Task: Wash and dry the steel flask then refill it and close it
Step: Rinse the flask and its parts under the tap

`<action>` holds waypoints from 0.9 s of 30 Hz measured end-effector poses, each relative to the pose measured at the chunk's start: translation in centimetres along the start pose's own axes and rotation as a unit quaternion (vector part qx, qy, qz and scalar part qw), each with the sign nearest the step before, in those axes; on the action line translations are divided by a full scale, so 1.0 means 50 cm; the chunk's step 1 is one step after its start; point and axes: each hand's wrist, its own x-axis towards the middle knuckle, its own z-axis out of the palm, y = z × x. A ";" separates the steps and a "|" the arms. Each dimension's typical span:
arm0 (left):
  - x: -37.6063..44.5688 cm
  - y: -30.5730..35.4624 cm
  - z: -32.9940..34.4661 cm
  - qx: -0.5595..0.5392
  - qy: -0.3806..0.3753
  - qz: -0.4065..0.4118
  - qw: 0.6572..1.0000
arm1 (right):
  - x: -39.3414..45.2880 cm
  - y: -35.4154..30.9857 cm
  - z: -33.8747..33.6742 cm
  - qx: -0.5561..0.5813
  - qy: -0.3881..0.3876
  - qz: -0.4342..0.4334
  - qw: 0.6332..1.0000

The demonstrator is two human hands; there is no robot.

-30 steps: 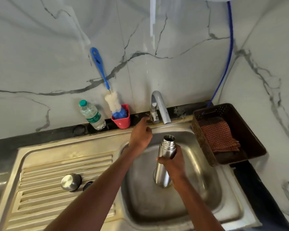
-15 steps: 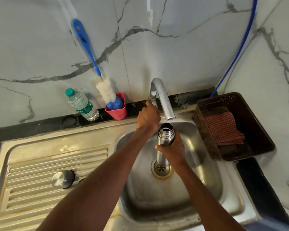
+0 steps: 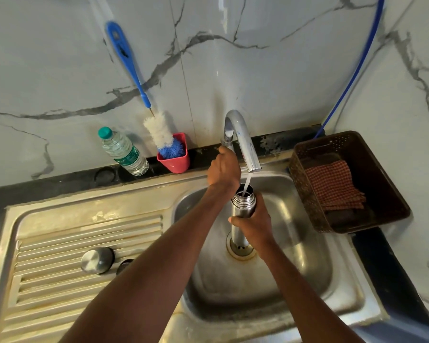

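My right hand (image 3: 253, 222) grips the open steel flask (image 3: 243, 203) upright over the sink basin (image 3: 307, 276), its mouth just under the tap spout (image 3: 245, 144). A thin stream of water runs from the spout into the flask. My left hand (image 3: 223, 168) holds the tap's handle at the base of the tap. The flask's steel cap (image 3: 96, 259) lies on the ribbed drainboard (image 3: 47, 268) to the left, with a small dark part (image 3: 124, 264) beside it, half hidden by my left forearm.
A bottle brush (image 3: 156, 129) with a blue handle stands in a red cup (image 3: 175, 158) against the wall. A plastic water bottle (image 3: 122, 151) leans beside it. A brown basket (image 3: 372, 174) holding a checked cloth (image 3: 332, 185) sits right of the sink.
The flask has come up under the spout and water now runs into it. My left hand has stayed on the tap handle. The camera has moved closer.
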 end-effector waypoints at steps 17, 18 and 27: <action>0.000 0.007 -0.004 0.019 -0.005 -0.002 1.000 | 0.004 0.014 -0.010 0.002 -0.010 0.002 1.000; -0.001 0.007 -0.005 0.012 -0.008 -0.004 1.000 | 0.005 0.015 -0.011 0.003 -0.008 0.003 1.000; -0.120 -0.139 -0.053 -0.145 0.088 -0.043 0.985 | 0.001 0.018 -0.035 -0.013 -0.040 -0.019 0.999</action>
